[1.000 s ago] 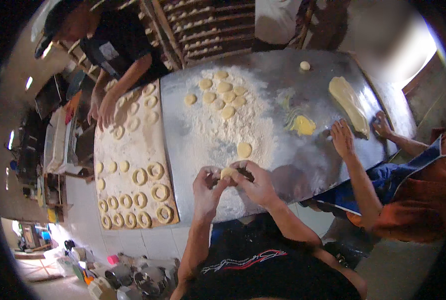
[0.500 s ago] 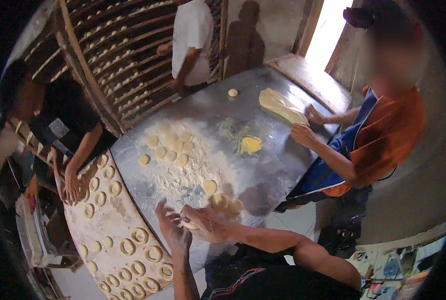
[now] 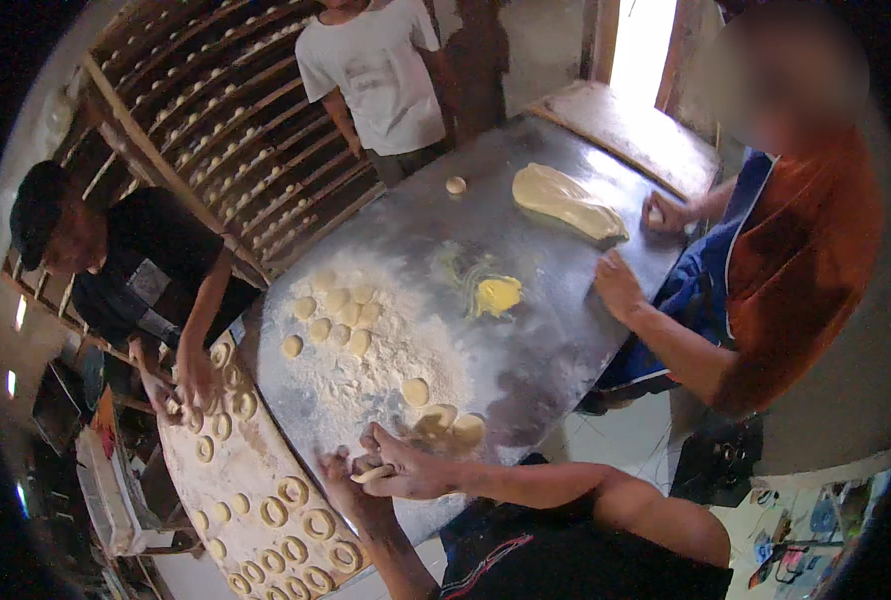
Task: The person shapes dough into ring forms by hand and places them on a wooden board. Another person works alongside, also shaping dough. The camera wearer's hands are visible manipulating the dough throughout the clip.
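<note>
Dough piece (image 3: 373, 473), pinched between both hands (image 3: 391, 470)

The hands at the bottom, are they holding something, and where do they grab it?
Yes: a small strip of dough, pinched between the left hand and the right hand. Exactly where the fingers grip it cannot be told.

There are four people around the worktop (image 3: 556, 350), counting the one who wears the camera. Two hands, the left hand (image 3: 344, 480) and the right hand (image 3: 406, 462), hold one strip of dough (image 3: 371, 474) between them. About nine flat dough rounds (image 3: 331, 310) lie in a bunch on the flour, and three more dough rounds (image 3: 436, 415) lie near the worktop's near edge. One small dough ball (image 3: 456, 185) and one big dough lump (image 3: 566, 203) lie toward the far edge. One yellow blob (image 3: 496, 294) sits mid-worktop. The board (image 3: 256, 470) carries many dough rings (image 3: 316, 522), too many to count surely.
</note>
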The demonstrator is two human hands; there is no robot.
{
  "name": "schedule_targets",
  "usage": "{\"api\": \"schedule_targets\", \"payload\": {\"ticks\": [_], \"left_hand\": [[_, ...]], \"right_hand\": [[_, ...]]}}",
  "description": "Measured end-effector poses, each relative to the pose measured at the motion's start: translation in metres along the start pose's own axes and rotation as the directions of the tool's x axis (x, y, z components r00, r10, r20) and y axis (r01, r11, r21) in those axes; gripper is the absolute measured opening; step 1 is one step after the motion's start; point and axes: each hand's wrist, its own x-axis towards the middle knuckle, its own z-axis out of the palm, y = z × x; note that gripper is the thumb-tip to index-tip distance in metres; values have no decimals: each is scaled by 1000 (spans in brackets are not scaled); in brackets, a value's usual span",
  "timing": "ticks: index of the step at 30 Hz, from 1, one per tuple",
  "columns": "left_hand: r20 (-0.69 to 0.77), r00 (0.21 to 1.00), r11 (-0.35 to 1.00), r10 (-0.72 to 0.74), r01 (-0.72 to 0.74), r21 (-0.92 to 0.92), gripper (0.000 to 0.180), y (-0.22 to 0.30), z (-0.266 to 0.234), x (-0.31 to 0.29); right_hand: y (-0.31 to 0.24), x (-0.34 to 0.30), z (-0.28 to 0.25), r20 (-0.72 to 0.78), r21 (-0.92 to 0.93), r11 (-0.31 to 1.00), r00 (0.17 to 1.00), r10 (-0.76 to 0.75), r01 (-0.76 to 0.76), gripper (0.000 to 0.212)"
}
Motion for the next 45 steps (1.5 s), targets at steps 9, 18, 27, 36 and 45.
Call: {"api": "schedule_targets", "payload": {"ticks": [9,18,27,36,45], "left_hand": [[59,955,899,289,-292,325,59,-38,-7,4],[231,903,762,362,-429,485,35,-46,11,-3],[255,812,559,525,-555,616,55,-34,38,-27],[305,710,495,634,-676,545,68,-50,-6,7],[130,920,790,369,-384,478,47,-40,-46,10]], "right_hand": [[-28,-12,-32,-28,396,918,998,54,-39,36],[-11,-17,-42,-222,190,977,974,-52,95,33],[-23,-25,-51,-94,297,955,996,10,19,40],[-14,-21,-43,-162,118,993,986,33,-14,68],[114,23,5,58,166,986,998,-15,5,25]]}}
